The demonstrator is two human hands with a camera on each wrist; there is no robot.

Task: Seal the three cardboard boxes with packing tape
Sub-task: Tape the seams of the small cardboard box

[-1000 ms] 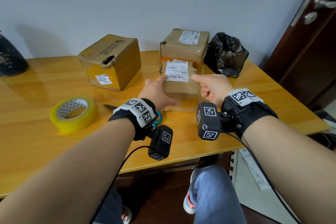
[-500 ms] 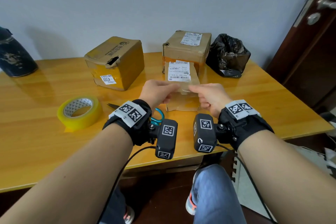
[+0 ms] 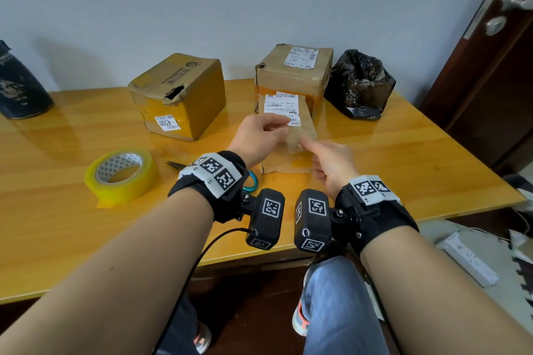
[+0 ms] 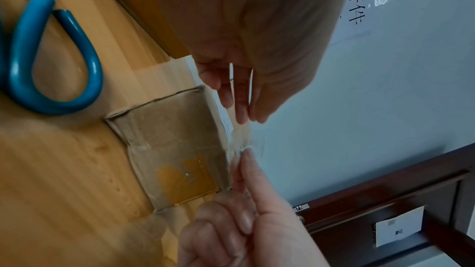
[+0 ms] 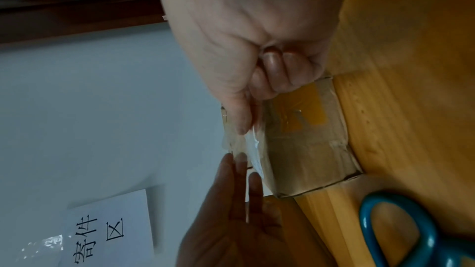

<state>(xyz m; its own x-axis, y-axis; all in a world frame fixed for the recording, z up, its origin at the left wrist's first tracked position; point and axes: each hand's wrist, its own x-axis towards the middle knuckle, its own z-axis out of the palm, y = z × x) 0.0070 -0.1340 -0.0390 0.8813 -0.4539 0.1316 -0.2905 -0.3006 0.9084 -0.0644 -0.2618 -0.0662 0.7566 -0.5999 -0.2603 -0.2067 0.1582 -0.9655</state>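
Observation:
A small brown box (image 3: pixel 288 164) with a white label stands mid-table. Over its near top edge hangs a short clear tape strip (image 3: pixel 294 143). My left hand (image 3: pixel 281 124) pinches the strip's left end between thumb and fingers. The right hand (image 3: pixel 305 143) has its index finger stretched onto the strip, other fingers curled. In the left wrist view the strip (image 4: pixel 241 139) runs from the left hand (image 4: pixel 250 119) to the right hand (image 4: pixel 245 155) above the box (image 4: pixel 174 145). The right wrist view shows the same strip (image 5: pixel 253 143) and box (image 5: pixel 308 149).
Two larger boxes stand behind: a yellow-taped one (image 3: pixel 178 95) at left and a labelled one (image 3: pixel 294 72) behind the small box. A yellow tape roll (image 3: pixel 122 174) lies left, blue-handled scissors (image 3: pixel 251 181) under my left wrist. A black bag (image 3: pixel 360 86) sits back right, a door (image 3: pixel 490 66) beyond.
Both hands have come together over the small box's near top edge with the tape strip between them. The right index finger has straightened onto the strip.

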